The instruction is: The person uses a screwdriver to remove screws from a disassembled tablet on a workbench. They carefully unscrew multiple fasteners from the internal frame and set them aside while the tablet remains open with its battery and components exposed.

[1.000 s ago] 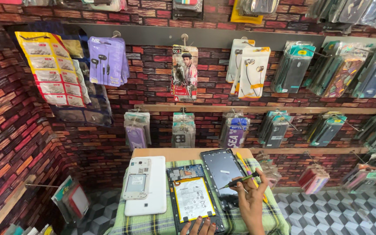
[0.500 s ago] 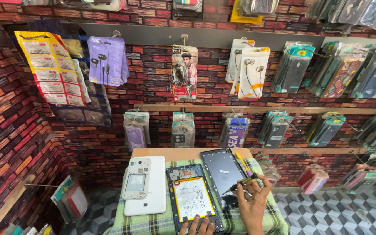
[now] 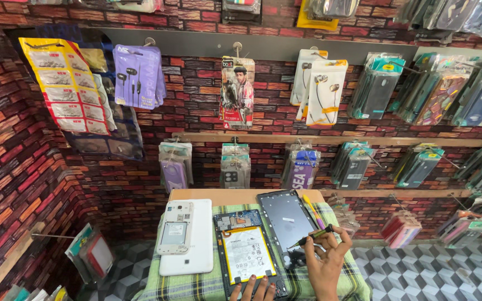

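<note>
The right hand (image 3: 326, 262) is closed around a thin dark tool with green tip (image 3: 310, 238), pinched betw. thumb and fingers, held slanted just above the near right corner of the black screen panel (image 3: 287, 218). This panel lies on the right of the checkered cloth (image 3: 196, 284), w/ a few coloured pens (image 3: 311, 209) just beside its right edge. The left hand (image 3: 255, 289) shows only fingertips at the near edge of the picture; they rest flat and open on the near end of the opened tablet (image 3: 247, 253), which lies in the middle of the cloth w/ its pale battery facing up. To the left lies a white back cover (image 3: 193, 251) and on it a smaller white phone (image 3: 176, 227). Behind the small wooden table (image 3: 218, 195), the far brick wall carries approx. 2 rows of hanging accessory packs (image 3: 237, 92).
</note>
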